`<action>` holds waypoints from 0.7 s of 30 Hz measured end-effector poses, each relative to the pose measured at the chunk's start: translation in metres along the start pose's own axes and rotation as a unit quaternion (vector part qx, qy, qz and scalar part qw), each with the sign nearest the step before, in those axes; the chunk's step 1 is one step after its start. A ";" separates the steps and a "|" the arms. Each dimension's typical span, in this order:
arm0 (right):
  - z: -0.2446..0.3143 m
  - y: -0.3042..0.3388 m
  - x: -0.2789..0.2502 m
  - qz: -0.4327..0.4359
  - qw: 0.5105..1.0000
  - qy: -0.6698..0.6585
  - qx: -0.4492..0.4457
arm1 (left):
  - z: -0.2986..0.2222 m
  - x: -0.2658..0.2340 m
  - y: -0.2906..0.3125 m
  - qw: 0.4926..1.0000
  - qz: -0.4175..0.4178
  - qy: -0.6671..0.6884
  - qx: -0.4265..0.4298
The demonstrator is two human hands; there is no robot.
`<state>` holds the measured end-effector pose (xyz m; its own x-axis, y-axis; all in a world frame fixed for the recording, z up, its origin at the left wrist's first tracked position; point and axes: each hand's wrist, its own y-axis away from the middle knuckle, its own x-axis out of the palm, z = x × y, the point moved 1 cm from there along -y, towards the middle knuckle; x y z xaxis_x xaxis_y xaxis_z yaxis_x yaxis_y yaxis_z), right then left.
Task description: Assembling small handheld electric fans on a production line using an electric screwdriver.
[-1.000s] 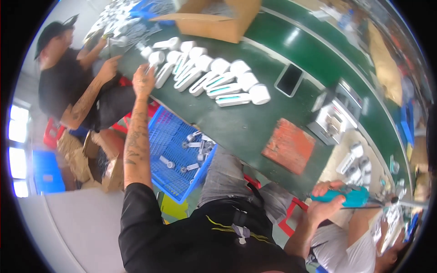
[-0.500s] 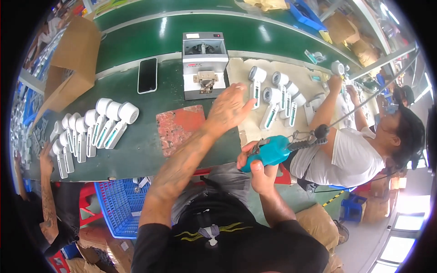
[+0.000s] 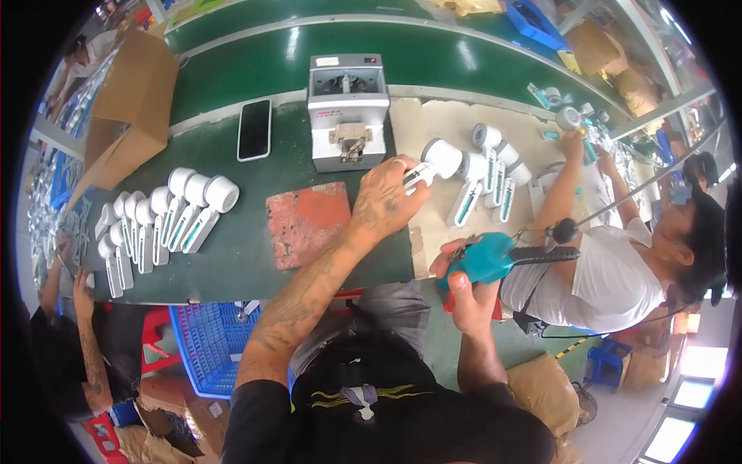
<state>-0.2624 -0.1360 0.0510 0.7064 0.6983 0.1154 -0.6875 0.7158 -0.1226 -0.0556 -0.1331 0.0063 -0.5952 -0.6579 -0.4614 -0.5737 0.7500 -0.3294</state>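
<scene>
My left hand [image 3: 385, 195] grips the open-sided handle of a white round-headed handheld device [image 3: 443, 158], lifted at the near left of a group of similar devices [image 3: 495, 164]. In my right hand [image 3: 473, 300] is a teal electric screwdriver [image 3: 488, 258], its body pointing rightward toward a black coiled cord; the fingers wrap round it and its tip is hidden. A grey screw feeder [image 3: 348, 112] stands just beyond my left hand. Nearer to me, a worn red pad [image 3: 308, 224] lies left of that hand on the green table [image 3: 255, 193].
More white round-headed devices [image 3: 183, 209] stand in a row at left. A phone [image 3: 254, 130] lies beside the feeder. A cardboard box [image 3: 131, 108] rises at far left, and a blue basket [image 3: 205, 340] sits below the table edge. Co-workers are close on both sides, one in a white shirt [image 3: 595, 278].
My left hand has taken hold of a white device from the right-hand group and tilted it leftward. My right hand has shifted slightly right with the electric screwdriver.
</scene>
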 end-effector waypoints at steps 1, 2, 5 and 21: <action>0.000 -0.007 0.003 -0.005 1.000 0.001 -0.016 | -0.003 -0.017 0.011 1.000 0.001 -0.004 -0.009; -0.001 -0.012 0.006 -0.007 1.000 0.002 -0.028 | -0.007 -0.036 0.024 1.000 0.008 -0.008 -0.018; -0.014 -0.026 0.014 -0.030 0.998 -0.036 -0.051 | 0.013 -0.070 0.050 0.998 -0.008 -0.054 0.031; -0.009 -0.120 0.088 0.010 0.991 -0.052 -0.125 | 0.052 -0.122 0.059 0.993 0.042 -0.103 0.031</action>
<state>-0.1166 -0.1602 0.0671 0.6638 0.7180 0.2095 -0.6280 0.6872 -0.3651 0.0120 -0.0053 0.0004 -0.5083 -0.5698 -0.6457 -0.4868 0.8086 -0.3303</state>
